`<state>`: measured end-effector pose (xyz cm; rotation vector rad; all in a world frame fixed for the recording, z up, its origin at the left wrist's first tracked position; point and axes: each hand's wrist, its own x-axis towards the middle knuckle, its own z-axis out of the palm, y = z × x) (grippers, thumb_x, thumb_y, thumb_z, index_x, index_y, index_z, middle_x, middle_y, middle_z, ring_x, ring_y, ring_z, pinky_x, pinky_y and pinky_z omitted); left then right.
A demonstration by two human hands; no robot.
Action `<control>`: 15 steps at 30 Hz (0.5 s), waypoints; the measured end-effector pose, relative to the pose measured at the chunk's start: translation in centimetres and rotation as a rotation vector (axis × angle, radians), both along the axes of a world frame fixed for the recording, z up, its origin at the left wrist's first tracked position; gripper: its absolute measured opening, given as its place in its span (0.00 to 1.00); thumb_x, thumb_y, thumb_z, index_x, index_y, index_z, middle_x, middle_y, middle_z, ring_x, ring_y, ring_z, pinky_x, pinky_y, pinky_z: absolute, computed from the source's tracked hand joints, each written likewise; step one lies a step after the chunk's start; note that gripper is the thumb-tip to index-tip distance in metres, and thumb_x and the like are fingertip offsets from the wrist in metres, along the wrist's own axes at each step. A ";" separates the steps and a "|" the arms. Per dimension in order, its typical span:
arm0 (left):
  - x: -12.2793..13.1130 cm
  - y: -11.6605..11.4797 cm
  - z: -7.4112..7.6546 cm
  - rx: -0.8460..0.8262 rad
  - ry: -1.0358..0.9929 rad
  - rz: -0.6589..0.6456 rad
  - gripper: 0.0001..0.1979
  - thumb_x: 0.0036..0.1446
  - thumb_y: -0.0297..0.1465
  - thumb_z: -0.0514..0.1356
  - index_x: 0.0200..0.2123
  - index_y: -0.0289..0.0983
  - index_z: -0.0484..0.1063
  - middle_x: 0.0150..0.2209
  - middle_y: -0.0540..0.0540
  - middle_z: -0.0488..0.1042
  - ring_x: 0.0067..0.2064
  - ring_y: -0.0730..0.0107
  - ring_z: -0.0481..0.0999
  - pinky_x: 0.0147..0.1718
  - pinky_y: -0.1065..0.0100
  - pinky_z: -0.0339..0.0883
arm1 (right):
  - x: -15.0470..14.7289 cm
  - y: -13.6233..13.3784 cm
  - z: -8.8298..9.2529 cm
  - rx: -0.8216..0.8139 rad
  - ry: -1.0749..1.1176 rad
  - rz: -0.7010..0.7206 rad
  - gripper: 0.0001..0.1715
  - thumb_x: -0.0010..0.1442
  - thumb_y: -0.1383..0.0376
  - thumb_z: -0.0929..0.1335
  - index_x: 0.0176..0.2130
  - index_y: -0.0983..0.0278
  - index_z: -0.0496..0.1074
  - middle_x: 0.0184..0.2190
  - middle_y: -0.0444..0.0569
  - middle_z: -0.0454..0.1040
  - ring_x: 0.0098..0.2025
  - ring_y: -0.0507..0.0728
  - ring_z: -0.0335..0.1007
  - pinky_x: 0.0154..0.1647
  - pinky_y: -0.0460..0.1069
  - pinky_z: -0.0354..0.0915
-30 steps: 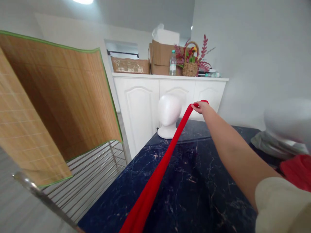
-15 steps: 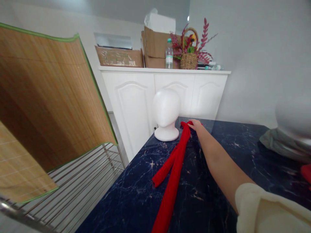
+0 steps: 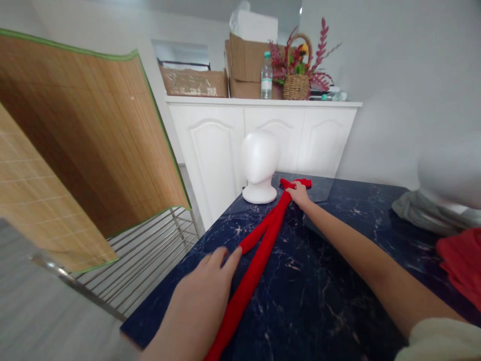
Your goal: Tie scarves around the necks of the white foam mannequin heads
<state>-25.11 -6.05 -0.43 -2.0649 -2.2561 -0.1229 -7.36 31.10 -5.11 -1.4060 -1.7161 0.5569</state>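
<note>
Gripping the red cloth strip [image 3: 261, 255] near its far end: right hand [image 3: 298, 194], thumb and fingers closed on it, near the base of the white mannequin head [image 3: 260, 160]. Strip lies along the dark marbled tabletop [image 3: 300, 286], forking into a short tail [image 3: 257, 234] and a longer length that runs out of view. Left hand [image 3: 203, 296] at the short tail's tip; cannot tell whether its fingers have closed. Best handling, by judgement: anchor firmly with the right, pinch the tip flat with the left, pull gently to avoid twisting.
</note>
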 end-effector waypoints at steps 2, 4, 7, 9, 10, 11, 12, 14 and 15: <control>1.1 4.1 0.1 0.052 0.064 0.013 0.24 0.65 0.31 0.49 0.63 0.36 0.63 0.51 0.36 0.73 0.47 0.49 0.76 0.41 0.53 0.76 | -0.1 -2.0 -0.5 0.068 -0.153 0.080 0.24 0.66 0.61 0.68 0.59 0.63 0.65 0.60 0.55 0.65 0.60 0.63 0.63 0.61 0.63 0.61; 1.9 7.3 -0.5 0.060 0.061 0.024 0.20 0.64 0.36 0.53 0.55 0.31 0.69 0.47 0.34 0.74 0.48 0.47 0.75 0.41 0.53 0.75 | -0.3 -3.6 -1.0 0.120 -0.301 0.155 0.26 0.67 0.61 0.66 0.63 0.62 0.63 0.63 0.55 0.62 0.64 0.62 0.57 0.66 0.60 0.55; 2.3 9.7 -1.5 0.072 0.066 0.010 0.14 0.65 0.27 0.48 0.45 0.30 0.72 0.44 0.35 0.74 0.49 0.51 0.75 0.41 0.58 0.74 | -0.3 -4.6 -1.3 0.151 -0.492 0.197 0.28 0.69 0.58 0.63 0.65 0.63 0.61 0.66 0.57 0.59 0.67 0.63 0.52 0.68 0.61 0.50; 2.3 9.5 -1.5 0.094 0.079 -0.001 0.15 0.65 0.23 0.46 0.44 0.31 0.71 0.43 0.37 0.74 0.48 0.54 0.75 0.41 0.60 0.73 | 0.0 -4.0 -1.1 0.161 -0.590 0.187 0.27 0.69 0.57 0.64 0.63 0.62 0.62 0.67 0.56 0.56 0.67 0.65 0.51 0.67 0.65 0.49; 2.3 9.0 -1.2 0.106 0.088 -0.005 0.14 0.65 0.23 0.45 0.44 0.32 0.70 0.43 0.37 0.74 0.47 0.55 0.75 0.40 0.61 0.73 | 0.2 -3.5 -0.8 0.166 -0.631 0.177 0.26 0.68 0.57 0.65 0.62 0.61 0.63 0.67 0.55 0.56 0.67 0.66 0.52 0.66 0.67 0.50; 2.3 8.3 -0.9 0.120 0.098 -0.007 0.14 0.66 0.24 0.46 0.44 0.32 0.70 0.42 0.38 0.74 0.46 0.55 0.76 0.39 0.61 0.73 | 0.4 -2.8 -0.6 0.170 -0.666 0.163 0.25 0.68 0.58 0.66 0.61 0.61 0.64 0.67 0.55 0.56 0.66 0.66 0.53 0.66 0.68 0.51; 2.3 7.5 -0.5 0.130 0.107 -0.007 0.13 0.66 0.25 0.46 0.44 0.33 0.69 0.41 0.39 0.74 0.45 0.55 0.76 0.38 0.61 0.73 | 0.6 -2.1 -0.3 0.171 -0.697 0.147 0.24 0.67 0.58 0.67 0.60 0.61 0.65 0.66 0.54 0.56 0.66 0.66 0.54 0.65 0.68 0.52; 2.6 6.0 0.0 0.141 0.116 -0.001 0.12 0.67 0.26 0.46 0.44 0.35 0.68 0.40 0.41 0.74 0.43 0.55 0.77 0.36 0.61 0.73 | 0.7 -0.7 0.1 0.169 -0.746 0.116 0.23 0.67 0.59 0.67 0.59 0.61 0.66 0.64 0.55 0.59 0.63 0.65 0.58 0.63 0.66 0.56; 2.7 5.3 0.2 0.140 0.112 0.007 0.12 0.67 0.26 0.46 0.44 0.35 0.68 0.40 0.41 0.74 0.42 0.56 0.77 0.34 0.62 0.73 | 0.7 0.0 0.2 0.168 -0.766 0.109 0.22 0.67 0.59 0.67 0.59 0.62 0.66 0.63 0.55 0.61 0.62 0.64 0.60 0.62 0.66 0.59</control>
